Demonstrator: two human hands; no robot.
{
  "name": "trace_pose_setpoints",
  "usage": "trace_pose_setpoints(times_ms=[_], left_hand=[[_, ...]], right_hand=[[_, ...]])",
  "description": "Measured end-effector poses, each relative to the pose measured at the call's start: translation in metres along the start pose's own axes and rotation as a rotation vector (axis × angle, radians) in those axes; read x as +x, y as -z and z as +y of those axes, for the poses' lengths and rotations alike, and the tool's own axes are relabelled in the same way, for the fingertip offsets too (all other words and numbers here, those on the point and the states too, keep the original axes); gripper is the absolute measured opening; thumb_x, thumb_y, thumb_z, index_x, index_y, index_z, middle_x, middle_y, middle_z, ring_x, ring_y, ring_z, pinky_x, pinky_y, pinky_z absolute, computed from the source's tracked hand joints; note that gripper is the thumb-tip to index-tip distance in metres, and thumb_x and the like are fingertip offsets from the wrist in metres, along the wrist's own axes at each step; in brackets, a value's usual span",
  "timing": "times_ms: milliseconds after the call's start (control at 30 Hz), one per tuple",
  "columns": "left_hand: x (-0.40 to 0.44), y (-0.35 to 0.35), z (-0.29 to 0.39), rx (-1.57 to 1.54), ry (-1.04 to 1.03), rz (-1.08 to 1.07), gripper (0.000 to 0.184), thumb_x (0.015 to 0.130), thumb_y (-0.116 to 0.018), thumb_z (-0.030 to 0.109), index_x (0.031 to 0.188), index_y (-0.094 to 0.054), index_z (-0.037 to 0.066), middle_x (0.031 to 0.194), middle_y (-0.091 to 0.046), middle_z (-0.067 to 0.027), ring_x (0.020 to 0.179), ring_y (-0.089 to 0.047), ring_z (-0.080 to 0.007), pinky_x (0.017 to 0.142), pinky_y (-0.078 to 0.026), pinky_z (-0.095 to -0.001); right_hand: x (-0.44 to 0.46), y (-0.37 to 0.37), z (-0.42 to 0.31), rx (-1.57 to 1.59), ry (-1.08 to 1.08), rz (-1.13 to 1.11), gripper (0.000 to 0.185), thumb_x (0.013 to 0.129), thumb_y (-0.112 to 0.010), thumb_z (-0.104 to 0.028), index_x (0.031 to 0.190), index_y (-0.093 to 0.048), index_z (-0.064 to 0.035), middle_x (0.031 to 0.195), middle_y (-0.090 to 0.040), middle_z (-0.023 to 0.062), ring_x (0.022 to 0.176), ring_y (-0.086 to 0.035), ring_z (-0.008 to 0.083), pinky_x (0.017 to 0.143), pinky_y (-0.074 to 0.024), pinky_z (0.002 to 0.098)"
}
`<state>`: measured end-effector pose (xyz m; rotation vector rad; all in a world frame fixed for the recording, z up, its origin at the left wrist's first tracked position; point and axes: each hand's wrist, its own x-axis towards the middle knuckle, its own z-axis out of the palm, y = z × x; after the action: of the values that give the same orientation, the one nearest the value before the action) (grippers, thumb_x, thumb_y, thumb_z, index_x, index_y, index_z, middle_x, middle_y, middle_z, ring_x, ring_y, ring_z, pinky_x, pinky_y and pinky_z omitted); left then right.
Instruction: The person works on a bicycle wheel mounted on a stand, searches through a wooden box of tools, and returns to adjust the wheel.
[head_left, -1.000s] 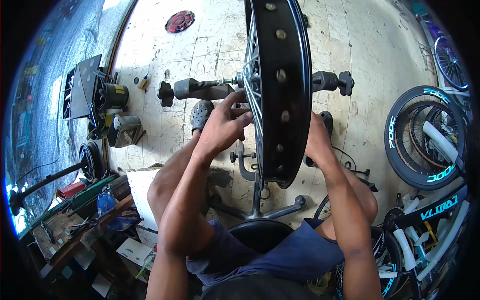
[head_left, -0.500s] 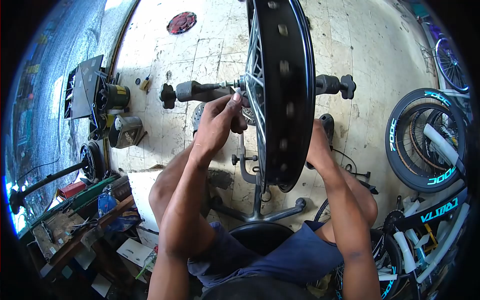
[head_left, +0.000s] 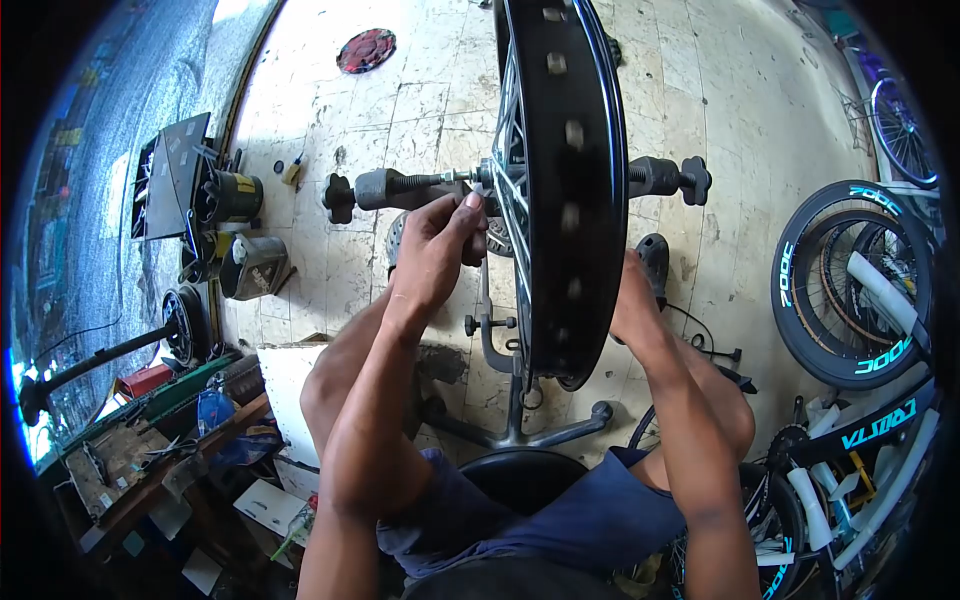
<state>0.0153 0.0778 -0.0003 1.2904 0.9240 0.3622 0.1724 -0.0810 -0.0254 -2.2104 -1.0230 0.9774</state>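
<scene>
Because the left hand (head_left: 440, 236), digits pinched together, lies beside the spokes (head_left: 516, 190), a turning wheel (head_left: 574, 255) could catch it; the right hand (head_left: 629, 290) is indiscernible in closure.

Bicycle workshop with a worn tiled floor

A wheel rim (head_left: 568, 220) stands upright in a clamping stand (head_left: 515, 430) on scuffed floor tiles (head_left: 400, 110). Tools lie across a cluttered wooden bench (head_left: 120, 470); grimy buckets (head_left: 238, 196) sit nearby, and tyres marked 700C (head_left: 790, 270) lean beside a partly wrapped bike frame (head_left: 880, 428).
</scene>
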Motion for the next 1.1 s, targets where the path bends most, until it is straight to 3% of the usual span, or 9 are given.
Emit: trace_pose_setpoints(times_ms=[233,367,433,567,667,800,867,967,1100], left_hand=[[0.006,0.002,-0.010,0.074,-0.044,0.012,0.036,0.097,-0.055,0.036,0.095,-0.060,0.000,0.077,-0.060,-0.0084,0.070,-0.055,-0.0145,0.066,-0.044,-0.0238],[0.006,0.000,-0.014,0.251,0.018,-0.061,0.055,0.094,-0.057,0.044,0.119,-0.051,-0.004,0.107,-0.060,-0.0204,0.098,-0.059,-0.0254,0.082,-0.046,-0.0343],[0.006,0.002,-0.022,0.107,0.160,-0.268,0.075,0.090,-0.057,0.050,0.137,-0.035,-0.005,0.132,-0.046,-0.0276,0.121,-0.048,-0.0352,0.096,-0.041,-0.0478],[0.007,-0.014,-0.026,0.291,0.168,-0.467,0.079,0.089,-0.057,0.049,0.142,-0.029,-0.002,0.135,-0.042,-0.0293,0.126,-0.044,-0.0364,0.097,-0.039,-0.0528],[0.004,-0.018,-0.022,0.014,0.368,-0.468,0.080,0.087,-0.059,0.046,0.141,-0.029,-0.003,0.135,-0.042,-0.0289,0.126,-0.043,-0.0365,0.099,-0.038,-0.0522],[0.011,-0.022,-0.027,-0.089,0.280,-0.434,0.083,0.083,-0.065,0.045,0.138,-0.032,-0.008,0.129,-0.047,-0.0274,0.121,-0.048,-0.0345,0.097,-0.041,-0.0481],[0.021,-0.018,-0.041,-0.129,0.207,-0.444,0.084,0.081,-0.071,0.045,0.132,-0.037,-0.013,0.121,-0.053,-0.0243,0.113,-0.053,-0.0316,0.093,-0.046,-0.0423],[0.013,-0.025,-0.033,-0.201,0.112,-0.290,0.071,0.079,-0.072,0.045,0.118,-0.050,-0.010,0.105,-0.058,-0.0153,0.087,-0.056,-0.0206,0.071,-0.050,-0.0308],[-0.003,-0.020,-0.008,-0.274,0.151,-0.303,0.061,0.080,-0.071,0.044,0.111,-0.057,-0.007,0.091,-0.059,-0.0126,0.077,-0.055,-0.0170,0.058,-0.046,-0.0278]], right_hand=[[0.001,-0.003,0.006,-0.078,0.005,-0.020,0.025,0.084,-0.065,-0.015,0.104,-0.070,-0.0010,0.088,-0.072,0.0131,0.076,-0.066,0.0312,0.072,-0.0503,0.0397],[0.001,-0.005,0.011,-0.074,0.026,-0.014,0.023,0.083,-0.066,-0.015,0.102,-0.071,-0.0033,0.086,-0.072,0.0131,0.075,-0.066,0.0321,0.072,-0.0505,0.0399],[0.001,-0.005,0.011,-0.070,0.029,-0.013,0.023,0.083,-0.066,-0.015,0.102,-0.071,-0.0040,0.086,-0.072,0.0132,0.075,-0.066,0.0322,0.071,-0.0506,0.0400],[0.001,-0.006,0.007,-0.055,0.047,-0.016,0.021,0.082,-0.066,-0.016,0.100,-0.071,-0.0060,0.085,-0.071,0.0135,0.075,-0.066,0.0325,0.070,-0.0507,0.0404],[0.001,-0.009,0.010,0.008,0.043,0.013,0.020,0.082,-0.065,-0.016,0.100,-0.071,-0.0075,0.085,-0.071,0.0141,0.076,-0.066,0.0337,0.068,-0.0505,0.0410],[0.005,-0.020,0.025,0.164,0.160,0.113,0.022,0.082,-0.067,-0.020,0.098,-0.071,-0.0067,0.085,-0.072,0.0121,0.075,-0.067,0.0304,0.066,-0.0498,0.0396],[-0.001,-0.015,0.020,0.356,0.204,0.092,0.028,0.083,-0.067,-0.022,0.107,-0.066,-0.0067,0.092,-0.069,0.0104,0.078,-0.064,0.0253,0.070,-0.0484,0.0371],[-0.020,-0.025,0.029,0.832,0.121,-0.016,0.040,0.091,-0.060,-0.020,0.127,-0.051,-0.0070,0.110,-0.060,0.0091,0.093,-0.055,0.0180,0.083,-0.0444,0.0335],[-0.044,-0.014,0.009,0.859,0.068,-0.119,0.040,0.090,-0.060,-0.020,0.126,-0.052,-0.0046,0.112,-0.059,0.0100,0.095,-0.056,0.0180,0.082,-0.0452,0.0325]])
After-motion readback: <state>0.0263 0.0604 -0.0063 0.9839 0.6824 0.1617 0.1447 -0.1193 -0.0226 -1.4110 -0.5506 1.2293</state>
